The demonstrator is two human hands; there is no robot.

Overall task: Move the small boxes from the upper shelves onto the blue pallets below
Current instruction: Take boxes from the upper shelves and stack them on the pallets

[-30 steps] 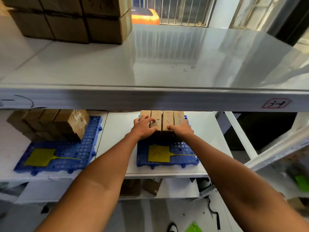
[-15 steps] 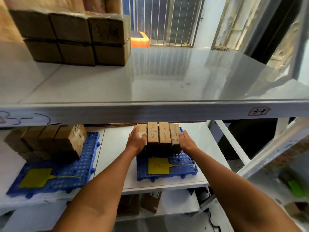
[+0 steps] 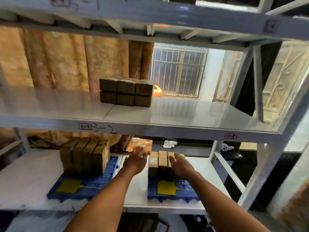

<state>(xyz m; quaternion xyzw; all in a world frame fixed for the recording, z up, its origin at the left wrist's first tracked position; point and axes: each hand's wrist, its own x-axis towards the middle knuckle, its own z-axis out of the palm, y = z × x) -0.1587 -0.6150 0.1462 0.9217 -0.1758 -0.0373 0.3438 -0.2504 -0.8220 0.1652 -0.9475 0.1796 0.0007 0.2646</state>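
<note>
Both hands are held out over the lower shelf [image 3: 204, 166], fingers loosely spread and nothing gripped. The left hand [image 3: 135, 160] is seen with its fingers apart and blurred, just left of a row of small boxes [image 3: 158, 162] and not clearly touching them. The right hand [image 3: 181, 164] lies open against the right end of that row, fingers extended; whether the palm presses the cardboard cannot be told.

The row stands upright on the back part of a blue pallet [image 3: 173, 193], directly ahead of and between the two hands. A yellow tag [image 3: 166, 188] lies flat on the pallet, nearer than the right wrist.

Further left of the left hand, a second pallet [image 3: 87, 190] carries a taller block of boxes [image 3: 85, 158], with another yellow tag [image 3: 68, 185] in front of it.

Above both hands, on the upper shelf [image 3: 184, 113], a stack of boxes [image 3: 126, 92] is seen in two layers, up and slightly left of the left hand. Handwritten marks are visible on the shelf edge [image 3: 150, 129]. Behind the shelf a barred window [image 3: 178, 69] is seen, well above the right hand.
</note>
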